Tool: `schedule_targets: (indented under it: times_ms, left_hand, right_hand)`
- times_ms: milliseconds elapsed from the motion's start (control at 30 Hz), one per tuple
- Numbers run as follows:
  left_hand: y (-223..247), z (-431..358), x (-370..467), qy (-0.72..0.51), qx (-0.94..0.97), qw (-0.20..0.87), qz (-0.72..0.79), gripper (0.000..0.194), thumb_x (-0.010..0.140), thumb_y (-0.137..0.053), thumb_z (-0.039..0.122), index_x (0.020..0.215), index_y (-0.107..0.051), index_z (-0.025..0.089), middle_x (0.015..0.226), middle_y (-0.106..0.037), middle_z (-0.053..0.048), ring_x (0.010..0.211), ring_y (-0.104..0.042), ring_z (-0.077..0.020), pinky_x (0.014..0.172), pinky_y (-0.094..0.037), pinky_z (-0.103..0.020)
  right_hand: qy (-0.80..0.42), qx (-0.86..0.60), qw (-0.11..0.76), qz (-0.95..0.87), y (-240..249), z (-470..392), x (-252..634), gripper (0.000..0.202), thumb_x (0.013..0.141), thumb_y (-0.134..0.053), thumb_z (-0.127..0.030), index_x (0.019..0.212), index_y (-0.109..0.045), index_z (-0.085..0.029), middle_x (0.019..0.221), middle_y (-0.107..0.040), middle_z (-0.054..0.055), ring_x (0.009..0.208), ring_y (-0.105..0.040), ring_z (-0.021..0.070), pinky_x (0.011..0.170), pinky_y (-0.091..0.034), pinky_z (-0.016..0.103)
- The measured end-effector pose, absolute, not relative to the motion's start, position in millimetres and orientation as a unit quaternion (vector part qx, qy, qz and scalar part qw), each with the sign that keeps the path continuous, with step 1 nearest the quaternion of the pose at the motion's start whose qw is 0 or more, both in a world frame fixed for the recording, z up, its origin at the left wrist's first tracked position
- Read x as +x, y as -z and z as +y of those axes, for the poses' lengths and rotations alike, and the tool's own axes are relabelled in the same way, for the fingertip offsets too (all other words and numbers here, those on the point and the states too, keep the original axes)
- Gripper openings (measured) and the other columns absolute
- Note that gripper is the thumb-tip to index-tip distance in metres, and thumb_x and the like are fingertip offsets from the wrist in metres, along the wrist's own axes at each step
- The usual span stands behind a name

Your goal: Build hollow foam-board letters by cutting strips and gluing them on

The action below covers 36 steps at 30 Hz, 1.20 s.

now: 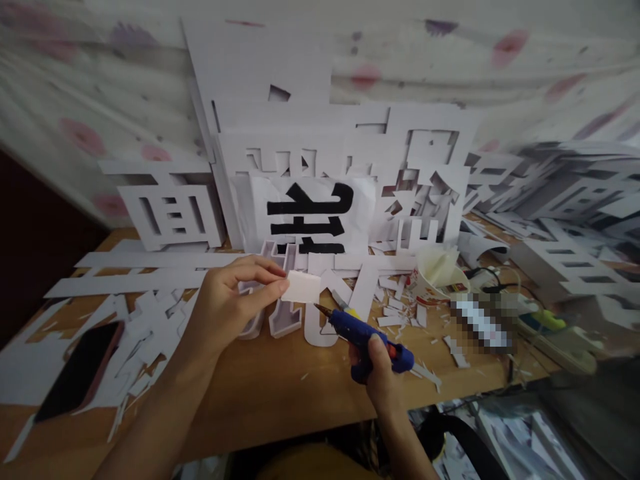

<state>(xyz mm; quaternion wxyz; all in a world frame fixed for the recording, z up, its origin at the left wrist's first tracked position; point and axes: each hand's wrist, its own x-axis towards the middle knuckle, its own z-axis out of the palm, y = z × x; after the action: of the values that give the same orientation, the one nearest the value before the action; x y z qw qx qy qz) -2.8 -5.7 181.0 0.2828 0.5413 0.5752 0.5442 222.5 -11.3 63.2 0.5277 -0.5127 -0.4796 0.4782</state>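
Observation:
Between the thumb and fingers of my left hand (237, 300) is a small white foam board piece (303, 287), held up over the table. My right hand (377, 367) is wrapped round a blue hot glue gun (367, 340). The gun's nozzle points up and left, close to the lower right corner of the piece; whether it touches I cannot tell. Behind my left fingers stands a white hollow letter form (286, 320) with raised walls, partly hidden by the hand. A flat white cut-out (320, 333) lies beside it, under the nozzle.
White foam scraps (145, 333) litter the wooden table (270, 400). A dark phone (80, 370) lies at left. A paper bowl (435, 277) stands at right, near cables and a power strip (560, 343). Cut boards and a sheet with black characters (310, 213) lean at the back.

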Motion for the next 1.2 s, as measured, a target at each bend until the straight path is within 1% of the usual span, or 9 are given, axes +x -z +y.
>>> schedule_targets:
  times_ms: [267,467,567,733,867,967,1033,1133,1200]
  left_hand:
    - [-180,-1,0,-0.558,0.513,0.340,0.557,0.012,0.071,-0.077,0.024,0.059,-0.074,0.027,0.086,-0.070,0.000,0.086,-0.064,-0.0171,0.085,-0.050,-0.032]
    - [-171,1,-11,-0.565,0.475,0.359,0.571,0.004,0.067,-0.080,0.025,0.064,-0.076,0.026,0.090,-0.072,-0.001,0.092,-0.065,-0.0191,0.087,-0.051,-0.032]
    - [-165,1,-26,-0.564,0.456,0.359,0.587,0.006,0.065,-0.081,0.023,0.066,-0.076,0.026,0.093,-0.072,0.000,0.099,-0.064,-0.0198,0.091,-0.049,-0.032]
    - [-163,4,-38,-0.580,0.404,0.349,0.615,0.009,0.060,-0.083,0.026,0.066,-0.076,0.025,0.090,-0.072,0.000,0.102,-0.063,-0.0221,0.093,-0.050,-0.033]
    - [-162,6,-37,-0.572,0.401,0.347,0.626,0.010,0.059,-0.083,0.028,0.064,-0.075,0.025,0.090,-0.073,0.000,0.100,-0.063,-0.0239,0.092,-0.051,-0.037]
    - [-163,6,-37,-0.547,0.427,0.351,0.628,0.008,0.063,-0.083,0.025,0.064,-0.075,0.026,0.092,-0.073,0.002,0.103,-0.063,-0.0241,0.100,-0.047,-0.041]
    - [-165,6,-38,-0.532,0.452,0.335,0.633,0.008,0.066,-0.082,0.024,0.067,-0.075,0.028,0.093,-0.074,0.003,0.105,-0.062,-0.0235,0.104,-0.044,-0.041]
    - [-172,8,-43,-0.509,0.511,0.270,0.638,0.006,0.071,-0.080,0.026,0.070,-0.075,0.030,0.092,-0.073,0.004,0.098,-0.064,-0.0215,0.099,-0.047,-0.039]
    - [-178,14,-49,-0.476,0.579,0.193,0.634,0.005,0.074,-0.077,0.027,0.071,-0.075,0.031,0.089,-0.073,0.005,0.092,-0.064,-0.0203,0.093,-0.049,-0.037]
  right_hand:
    - [-0.406,-0.535,0.481,-0.563,-83,-7,225,0.050,0.084,-0.054,-0.066,0.066,-0.068,-0.021,0.064,-0.068,0.004,0.062,-0.062,0.0205,0.059,-0.047,0.029]
    - [-0.317,-0.672,0.443,-0.502,-64,29,280,0.051,0.070,-0.061,-0.071,0.072,-0.070,-0.020,0.064,-0.067,0.005,0.060,-0.061,0.0231,0.055,-0.047,0.032]
    - [-0.244,-0.770,0.401,-0.432,-46,42,321,0.052,0.064,-0.063,-0.073,0.063,-0.064,-0.021,0.055,-0.061,0.004,0.055,-0.059,0.0236,0.051,-0.045,0.033]
    - [-0.188,-0.793,0.371,-0.446,-22,43,353,0.053,0.072,-0.056,-0.074,0.063,-0.060,-0.021,0.061,-0.064,0.006,0.061,-0.060,0.0243,0.055,-0.044,0.034]
    - [-0.200,-0.780,0.357,-0.473,-15,39,349,0.053,0.072,-0.059,-0.074,0.065,-0.060,-0.021,0.065,-0.065,0.006,0.064,-0.060,0.0244,0.062,-0.046,0.036]
    - [-0.205,-0.759,0.351,-0.508,-13,34,348,0.061,0.073,-0.058,-0.077,0.082,-0.065,-0.018,0.077,-0.068,0.009,0.072,-0.062,0.0264,0.068,-0.048,0.038]
    - [-0.190,-0.759,0.349,-0.517,-12,27,351,0.076,0.070,-0.058,-0.082,0.101,-0.066,-0.013,0.091,-0.069,0.014,0.083,-0.064,0.0304,0.074,-0.050,0.042]
    - [-0.098,-0.785,0.336,-0.511,-16,5,353,0.108,0.060,-0.056,-0.091,0.126,-0.056,-0.005,0.109,-0.065,0.024,0.103,-0.061,0.0427,0.087,-0.047,0.056]
    - [-0.003,-0.781,0.344,-0.521,-25,-17,348,0.114,0.063,-0.058,-0.088,0.140,-0.046,-0.006,0.119,-0.059,0.029,0.112,-0.055,0.0500,0.092,-0.040,0.066]
